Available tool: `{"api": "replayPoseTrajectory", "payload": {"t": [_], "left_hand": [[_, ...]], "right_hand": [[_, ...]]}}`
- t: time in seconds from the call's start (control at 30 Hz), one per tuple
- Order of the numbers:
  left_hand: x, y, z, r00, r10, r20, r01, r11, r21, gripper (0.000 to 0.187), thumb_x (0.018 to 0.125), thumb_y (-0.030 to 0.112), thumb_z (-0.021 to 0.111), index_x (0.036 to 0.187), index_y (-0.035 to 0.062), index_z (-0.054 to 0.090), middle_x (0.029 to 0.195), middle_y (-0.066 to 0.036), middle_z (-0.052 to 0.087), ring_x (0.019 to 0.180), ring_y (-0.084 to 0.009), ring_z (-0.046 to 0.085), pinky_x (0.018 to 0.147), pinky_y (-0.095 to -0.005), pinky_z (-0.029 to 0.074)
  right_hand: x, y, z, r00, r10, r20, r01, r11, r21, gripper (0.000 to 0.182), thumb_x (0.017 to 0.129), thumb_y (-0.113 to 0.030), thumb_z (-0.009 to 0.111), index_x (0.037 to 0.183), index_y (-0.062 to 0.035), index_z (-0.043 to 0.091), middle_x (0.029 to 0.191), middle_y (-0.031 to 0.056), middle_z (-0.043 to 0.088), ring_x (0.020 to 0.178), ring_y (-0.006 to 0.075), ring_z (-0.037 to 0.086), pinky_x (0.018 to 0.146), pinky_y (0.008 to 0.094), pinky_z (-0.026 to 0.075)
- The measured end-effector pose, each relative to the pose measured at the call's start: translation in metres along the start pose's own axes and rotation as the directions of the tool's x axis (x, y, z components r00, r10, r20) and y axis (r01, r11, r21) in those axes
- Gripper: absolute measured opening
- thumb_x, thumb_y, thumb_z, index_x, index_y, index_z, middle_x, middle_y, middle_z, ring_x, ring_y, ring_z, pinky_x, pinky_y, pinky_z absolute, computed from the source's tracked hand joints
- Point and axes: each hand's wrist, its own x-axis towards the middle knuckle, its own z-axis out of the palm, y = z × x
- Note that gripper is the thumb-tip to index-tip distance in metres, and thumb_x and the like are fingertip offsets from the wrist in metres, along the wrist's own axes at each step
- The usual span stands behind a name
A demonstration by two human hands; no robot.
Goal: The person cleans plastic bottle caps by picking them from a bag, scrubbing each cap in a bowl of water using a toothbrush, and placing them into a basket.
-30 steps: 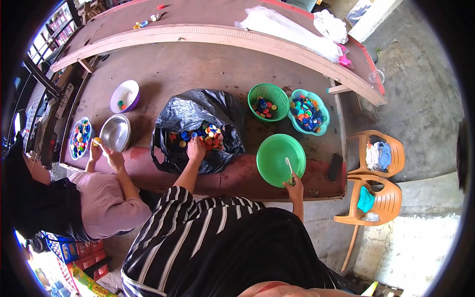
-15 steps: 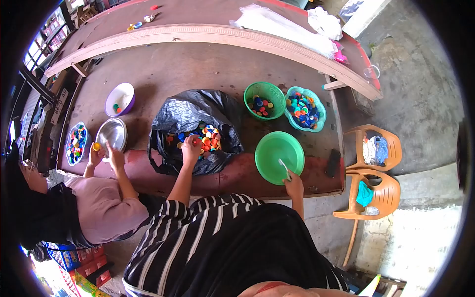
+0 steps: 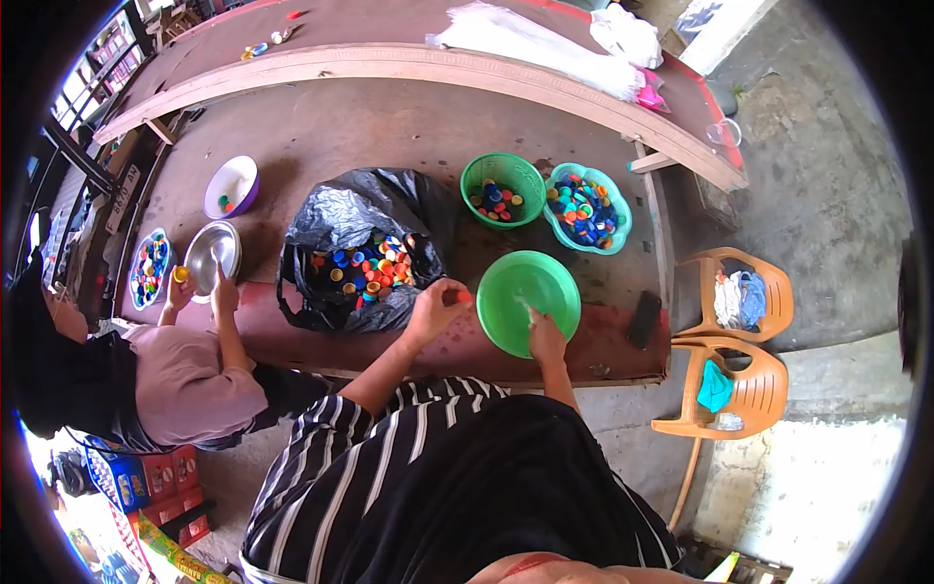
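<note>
My left hand (image 3: 438,313) pinches a red bottle cap (image 3: 464,297) just left of the green basin (image 3: 559,268). Over the basin's front part, my right hand (image 3: 547,337) is closed on a thin pale tool (image 3: 526,307), whose far end is blurred. A black plastic bag (image 3: 336,219) lies open to the left, with many coloured caps (image 3: 375,271) inside. Behind the basin are a green basket (image 3: 477,175) with some caps and a light teal bowl (image 3: 624,219) full of caps.
At the left a co-worker holds a yellow cap (image 3: 181,275) near a metal bowl (image 3: 233,255). A purple bowl (image 3: 248,195) and a scalloped bowl of caps (image 3: 136,282) are near them. A dark phone-like object (image 3: 643,319) lies right; orange chairs (image 3: 769,380) stand beyond.
My left hand has moved from the bag rightward to the basin's side with the red cap. My right hand has moved further over the basin with the tool. The view has shifted slightly.
</note>
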Motion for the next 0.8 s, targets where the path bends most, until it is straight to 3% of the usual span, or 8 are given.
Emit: {"api": "replayPoseTrajectory", "payload": {"t": [0.07, 0.17, 0.3, 0.43, 0.53, 0.63, 0.73, 0.8], "left_hand": [[0.006, -0.006, 0.029, 0.999, -0.002, 0.034, 0.002, 1.000, -0.012, 0.028, 0.076, 0.007, 0.077, 0.098, -0.0018, 0.063, 0.089, -0.009, 0.070, 0.082, -0.0158, 0.069, 0.075, -0.0283, 0.055], [0.014, -0.009, 0.061, 0.997, -0.051, 0.058, 0.047, 0.997, 0.064, 0.029, 0.074, 0.007, 0.077, 0.098, -0.0027, 0.063, 0.088, -0.010, 0.070, 0.081, -0.0165, 0.070, 0.074, -0.0290, 0.056], [0.022, -0.036, 0.093, 0.999, -0.051, 0.017, 0.051, 0.998, 0.021, 0.031, 0.074, 0.008, 0.077, 0.099, -0.0026, 0.064, 0.089, -0.010, 0.071, 0.082, -0.0144, 0.069, 0.074, -0.0282, 0.055], [0.021, -0.035, 0.110, 0.992, -0.123, 0.032, 0.124, 0.992, -0.038, 0.032, 0.074, 0.008, 0.077, 0.101, -0.0031, 0.064, 0.091, -0.010, 0.071, 0.084, -0.0136, 0.069, 0.076, -0.0279, 0.055], [0.021, -0.033, 0.115, 0.990, -0.138, 0.019, 0.136, 0.987, 0.082, 0.034, 0.074, 0.007, 0.077, 0.104, -0.0038, 0.063, 0.093, -0.011, 0.071, 0.086, -0.0132, 0.068, 0.078, -0.0279, 0.055], [0.020, -0.042, 0.123, 0.997, -0.077, 0.024, 0.077, 0.997, -0.013, 0.034, 0.077, 0.008, 0.076, 0.106, -0.0044, 0.063, 0.091, -0.009, 0.070, 0.085, -0.0126, 0.067, 0.079, -0.0273, 0.054], [0.014, -0.049, 0.130, 0.980, -0.196, 0.023, 0.198, 0.976, -0.087, 0.029, 0.083, 0.010, 0.071, 0.108, -0.0036, 0.063, 0.090, -0.009, 0.069, 0.083, -0.0131, 0.066, 0.079, -0.0267, 0.053], [0.015, -0.060, 0.130, 0.943, -0.320, 0.096, 0.332, 0.868, -0.369, 0.026, 0.088, 0.012, 0.067, 0.109, -0.0027, 0.063, 0.093, -0.009, 0.067, 0.084, -0.0139, 0.065, 0.081, -0.0263, 0.053]], "right_hand": [[-0.002, 0.012, -0.004, 0.995, -0.079, 0.061, 0.080, 0.997, -0.016, 0.041, 0.091, -0.017, 0.055, 0.133, -0.0173, 0.054, 0.112, 0.0163, 0.060, 0.099, 0.0373, 0.060, 0.082, 0.0466, 0.049], [-0.022, -0.005, -0.038, 0.995, -0.097, -0.022, 0.099, 0.985, 0.143, 0.040, 0.092, -0.015, 0.054, 0.132, -0.0158, 0.054, 0.112, 0.0161, 0.059, 0.098, 0.0375, 0.060, 0.082, 0.0449, 0.049], [-0.047, -0.007, -0.057, 0.927, -0.322, -0.193, 0.368, 0.882, 0.295, 0.040, 0.091, -0.011, 0.055, 0.131, -0.0154, 0.053, 0.103, 0.0157, 0.057, 0.088, 0.0389, 0.060, 0.071, 0.0471, 0.049], [-0.043, 0.022, -0.055, 0.956, -0.254, -0.145, 0.277, 0.946, 0.170, 0.042, 0.091, -0.010, 0.054, 0.132, -0.0164, 0.053, 0.101, 0.0156, 0.057, 0.086, 0.0380, 0.061, 0.070, 0.0471, 0.049], [-0.044, 0.020, -0.072, 0.915, -0.367, -0.164, 0.401, 0.863, 0.306, 0.042, 0.091, -0.010, 0.054, 0.132, -0.0166, 0.053, 0.101, 0.0150, 0.057, 0.085, 0.0374, 0.062, 0.070, 0.0481, 0.050], [-0.037, 0.027, -0.070, 0.934, -0.345, -0.097, 0.358, 0.911, 0.204, 0.042, 0.090, -0.010, 0.054, 0.131, -0.0166, 0.055, 0.102, 0.0140, 0.057, 0.085, 0.0359, 0.062, 0.070, 0.0468, 0.051], [-0.017, 0.025, -0.070, 0.986, -0.162, 0.033, 0.160, 0.987, 0.032, 0.042, 0.090, -0.009, 0.053, 0.130, -0.0184, 0.056, 0.102, 0.0124, 0.058, 0.090, 0.0341, 0.062, 0.073, 0.0455, 0.050], [-0.002, 0.035, -0.053, 0.962, -0.268, -0.046, 0.267, 0.963, -0.025, 0.041, 0.091, -0.009, 0.051, 0.131, -0.0180, 0.056, 0.103, 0.0116, 0.059, 0.091, 0.0331, 0.062, 0.074, 0.0454, 0.051]]}}
